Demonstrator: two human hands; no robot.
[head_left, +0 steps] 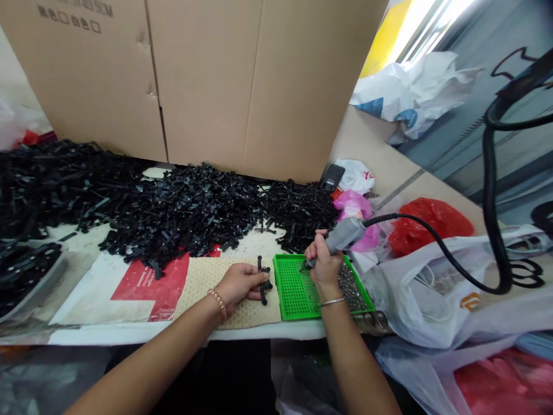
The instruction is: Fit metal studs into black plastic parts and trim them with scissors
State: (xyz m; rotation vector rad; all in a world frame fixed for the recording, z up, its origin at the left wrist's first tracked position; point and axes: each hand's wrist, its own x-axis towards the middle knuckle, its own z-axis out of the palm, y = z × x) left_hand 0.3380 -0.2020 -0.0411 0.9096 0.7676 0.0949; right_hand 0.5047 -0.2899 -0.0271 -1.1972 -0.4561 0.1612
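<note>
Between the thumb and fingers of my left hand (237,283) is a thin black strip-shaped part (260,262), with a short crosspiece beside my fingertips. It is held over a honeycomb-patterned beige mat (201,282). My right hand (326,266) is wrapped round a grey electric screwdriver (347,234), tip angled down to the left. Its tip is over the green perforated tray (279,291); whether it touches anything there I cannot tell. Small metal screws (351,289) lie heaped on the tray's right side.
Heaps of black parts (194,202) run along the back, before a large cardboard box (207,80). A tub (26,294) of similar parts stands at left. The screwdriver's black cable (432,233) loops right, over plastic bags (415,288). A dark phone-like object (332,177) lies behind.
</note>
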